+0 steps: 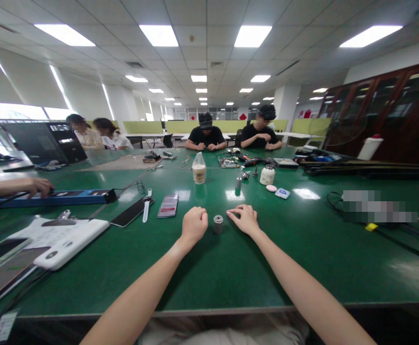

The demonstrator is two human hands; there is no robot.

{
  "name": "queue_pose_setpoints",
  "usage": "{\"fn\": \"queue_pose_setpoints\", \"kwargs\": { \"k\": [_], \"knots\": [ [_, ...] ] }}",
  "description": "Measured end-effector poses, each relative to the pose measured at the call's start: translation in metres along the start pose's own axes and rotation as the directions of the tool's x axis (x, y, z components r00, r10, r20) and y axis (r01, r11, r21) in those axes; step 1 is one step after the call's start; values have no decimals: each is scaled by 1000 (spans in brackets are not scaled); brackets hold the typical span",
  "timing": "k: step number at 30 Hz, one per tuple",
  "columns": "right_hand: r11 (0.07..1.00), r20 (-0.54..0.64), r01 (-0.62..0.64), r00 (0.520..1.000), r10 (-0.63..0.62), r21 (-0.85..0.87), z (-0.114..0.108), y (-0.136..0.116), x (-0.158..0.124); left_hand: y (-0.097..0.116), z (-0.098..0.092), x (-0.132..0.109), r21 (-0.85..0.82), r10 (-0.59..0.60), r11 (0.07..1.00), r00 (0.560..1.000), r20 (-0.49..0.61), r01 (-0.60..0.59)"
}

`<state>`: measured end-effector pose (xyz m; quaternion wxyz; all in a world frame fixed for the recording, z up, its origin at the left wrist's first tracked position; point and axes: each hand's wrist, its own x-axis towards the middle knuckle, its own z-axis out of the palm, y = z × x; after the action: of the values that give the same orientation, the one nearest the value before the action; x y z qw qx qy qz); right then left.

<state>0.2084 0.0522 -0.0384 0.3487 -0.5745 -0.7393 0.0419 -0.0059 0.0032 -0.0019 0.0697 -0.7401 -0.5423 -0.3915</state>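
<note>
A small silver-grey metal cylinder (218, 224) with a ringed top stands upright on the green table between my hands. To its left, my left hand (195, 224) is closed in a fist; its inside is hidden, so whatever it may hold does not show. My right hand (244, 219) rests just right of the cylinder, open, with thumb and fingers stretched toward it and apart from it. Farther back stands another slim grey and green cylinder (238, 186). A phone-like slab (168, 206) lies beyond my left hand.
On the left are a white clipboard (73, 242), a dark tablet (132, 212), a white-strapped watch (146, 206) and another person's hand (33, 187) on a blue bar (83, 197). Ahead stand a bagged cup (199, 173) and a white jar (267, 175). Cables (392, 242) lie right.
</note>
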Motion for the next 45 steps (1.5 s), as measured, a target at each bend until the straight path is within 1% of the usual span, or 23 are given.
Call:
{"fn": "queue_pose_setpoints", "kwargs": {
  "k": [3,6,9,12,14,17,20,23,26,29,32,34,37,42,45],
  "knots": [
    [1000,5,15,1000,-15,-4,0,1,0,0,1,0,2,-2,1000,1000,5,2],
    [999,-46,19,999,-17,40,-4,-3,1,0,1,0,-10,-1,1000,1000,4,1],
    [985,-112,66,993,-48,159,-13,-18,-2,1,0,0,-22,6,1000,1000,4,-6],
    [952,-130,174,981,-145,252,-22,-39,-8,2,0,-1,-36,16,999,1000,10,-16],
    [941,-128,214,974,-186,260,-24,-50,-13,3,0,-1,-53,25,998,1000,16,-24],
    [948,-93,224,974,-207,227,-22,-58,-17,2,1,-3,-81,28,996,999,27,-26],
    [955,-47,220,975,-215,200,-20,-58,-17,1,1,-4,-110,25,994,999,48,-20],
    [960,-32,213,977,-211,183,-19,-57,-17,2,0,-5,-157,43,987,997,69,-32],
    [967,-56,194,981,-187,165,-19,-57,-17,4,-2,-5,-226,49,974,996,76,-31],
    [967,-98,190,980,-175,170,-20,-56,-17,5,-1,-5,-299,48,954,997,60,-28],
    [963,-140,194,976,-169,187,-21,-54,-17,5,2,-5,-351,92,934,994,59,-65],
    [961,-148,194,975,-166,197,-20,-52,-16,4,5,-6,-363,108,929,992,67,-76],
    [957,-139,201,975,-174,210,-19,-51,-16,3,7,-6,-373,85,927,994,73,-52],
    [954,-149,205,973,-175,219,-20,-53,-16,4,9,-4,-389,14,921,996,84,20],
    [953,-158,198,974,-164,230,-21,-54,-17,4,10,-3,-393,5,919,997,78,26]
  ]
}}
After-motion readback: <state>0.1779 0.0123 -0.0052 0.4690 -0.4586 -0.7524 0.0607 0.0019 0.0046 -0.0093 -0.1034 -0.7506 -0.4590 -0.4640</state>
